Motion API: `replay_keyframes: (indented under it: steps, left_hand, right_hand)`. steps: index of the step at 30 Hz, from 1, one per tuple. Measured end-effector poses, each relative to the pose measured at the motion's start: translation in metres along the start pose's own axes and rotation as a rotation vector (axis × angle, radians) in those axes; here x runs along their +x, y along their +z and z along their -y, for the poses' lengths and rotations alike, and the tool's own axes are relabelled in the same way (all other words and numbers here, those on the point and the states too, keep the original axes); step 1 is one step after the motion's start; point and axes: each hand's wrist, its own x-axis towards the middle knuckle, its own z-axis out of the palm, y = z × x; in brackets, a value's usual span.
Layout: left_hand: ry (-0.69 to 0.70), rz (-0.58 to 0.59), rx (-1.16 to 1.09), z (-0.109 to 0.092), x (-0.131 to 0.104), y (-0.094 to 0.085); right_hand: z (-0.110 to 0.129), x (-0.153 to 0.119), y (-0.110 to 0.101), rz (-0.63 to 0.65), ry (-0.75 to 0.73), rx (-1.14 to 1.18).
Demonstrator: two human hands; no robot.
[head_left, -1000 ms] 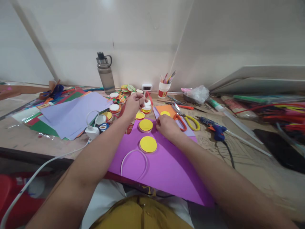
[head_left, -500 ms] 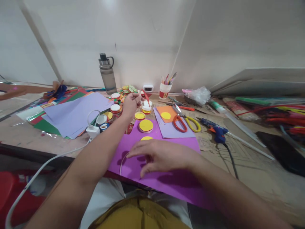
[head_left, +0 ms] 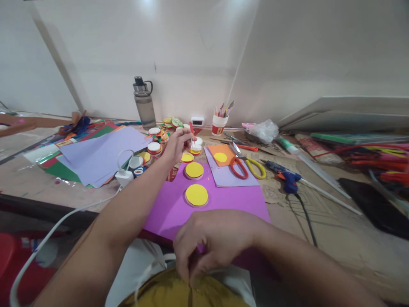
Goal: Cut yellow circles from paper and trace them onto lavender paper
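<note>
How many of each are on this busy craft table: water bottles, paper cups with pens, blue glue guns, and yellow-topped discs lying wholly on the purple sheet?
Water bottle: 1
Paper cup with pens: 1
Blue glue gun: 1
Yellow-topped discs wholly on the purple sheet: 2
Total: 5

Clock positions taken from view centre. At 10, grey translucent bottle [head_left: 144,106], upright, dark lid closed. At 12, small white digital clock [head_left: 197,122], against the wall [head_left: 191,51]; display illegible. Between 3 and 4, black phone [head_left: 373,209], lying flat. At 8, red object [head_left: 22,268], below table level, cropped.
</note>
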Motion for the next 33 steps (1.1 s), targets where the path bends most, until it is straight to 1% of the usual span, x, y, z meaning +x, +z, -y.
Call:
replay_keyframes:
  steps: [2, 3, 4, 5, 7, 8, 9, 10, 12, 13, 14, 15, 16, 17, 18, 20, 21, 23, 25, 27, 28, 29, 31, 32, 33]
  left_hand:
    - [-0.001, 0.063, 0.018, 0.001, 0.0, 0.0]
    - [-0.005, 0.093, 0.035, 0.001, 0.0, 0.0]
    - [-0.01, 0.124, 0.062, 0.002, 0.0, 0.0]
    - [-0.015, 0.156, 0.096, 0.002, -0.001, 0.0]
    - [-0.022, 0.23, 0.172, 0.003, -0.003, 0.001]
    - [-0.023, 0.272, 0.211, 0.003, -0.005, 0.001]
    - [-0.02, 0.309, 0.249, 0.003, -0.006, 0.001]
    - [-0.015, 0.342, 0.29, 0.004, -0.007, 0.001]
    - [-0.001, 0.393, 0.381, 0.004, -0.009, 0.002]
    - [0.006, 0.412, 0.424, 0.004, -0.01, 0.002]
    - [0.009, 0.428, 0.46, 0.004, -0.01, 0.003]
    - [0.005, 0.446, 0.488, 0.004, -0.011, 0.004]
    - [-0.004, 0.461, 0.51, 0.003, -0.011, 0.005]
    - [-0.015, 0.472, 0.525, 0.002, -0.012, 0.006]
    - [-0.028, 0.482, 0.536, 0.001, -0.013, 0.007]
    - [-0.056, 0.511, 0.542, -0.001, -0.014, 0.009]
    - [-0.069, 0.533, 0.536, -0.001, -0.015, 0.009]
    - [-0.102, 0.585, 0.504, -0.002, -0.016, 0.009]
    - [-0.133, 0.605, 0.449, -0.001, -0.015, 0.008]
    - [-0.132, 0.554, 0.391, 0.0, -0.014, 0.006]
    - [-0.116, 0.507, 0.368, 0.0, -0.012, 0.005]
    - [-0.092, 0.453, 0.35, 0.001, -0.011, 0.005]
    - [-0.053, 0.353, 0.319, 0.002, -0.009, 0.003]
    - [-0.044, 0.313, 0.301, 0.002, -0.008, 0.003]
    - [-0.042, 0.282, 0.284, 0.003, -0.008, 0.002]
  right_hand:
    - [0.002, -0.003, 0.0, 0.03, 0.011, 0.171]
    - [0.004, -0.006, -0.002, 0.015, 0.044, 0.192]
    - [0.006, -0.009, -0.004, -0.024, 0.086, 0.174]
    - [0.008, -0.013, -0.007, -0.092, 0.127, 0.125]
    - [0.012, -0.021, -0.016, -0.258, 0.177, 0.028]
    - [0.013, -0.026, -0.021, -0.371, 0.197, -0.01]
    - [0.014, -0.031, -0.027, -0.529, 0.195, -0.034]
    - [0.013, -0.036, -0.033, -0.731, 0.18, -0.051]
    - [0.007, -0.045, -0.045, -1.216, 0.139, -0.127]
    - [0.003, -0.05, -0.051, -1.434, 0.125, -0.166]
    - [-0.002, -0.055, -0.057, -1.598, 0.121, -0.199]
    - [-0.007, -0.059, -0.063, -1.683, 0.151, -0.235]
    - [-0.012, -0.063, -0.067, -1.716, 0.209, -0.283]
    - [-0.016, -0.065, -0.07, -1.7, 0.303, -0.342]
    - [-0.019, -0.067, -0.073, -1.652, 0.4, -0.388]
    - [-0.023, -0.068, -0.074, -1.516, 0.567, -0.442]
    - [-0.023, -0.068, -0.074, -1.455, 0.62, -0.445]
    - [-0.021, -0.07, -0.074, -1.387, 0.659, -0.432]
    - [-0.017, -0.074, -0.075, -1.37, 0.644, -0.395]
    - [-0.012, -0.078, -0.076, -1.336, 0.599, -0.325]
    - [-0.008, -0.079, -0.075, -1.292, 0.575, -0.272]
    - [-0.005, -0.078, -0.072, -1.22, 0.544, -0.217]
    - [0.002, -0.07, -0.063, -1.018, 0.503, -0.123]
    - [0.005, -0.064, -0.056, -0.865, 0.491, -0.078]
    - [0.008, -0.057, -0.049, -0.685, 0.47, -0.026]
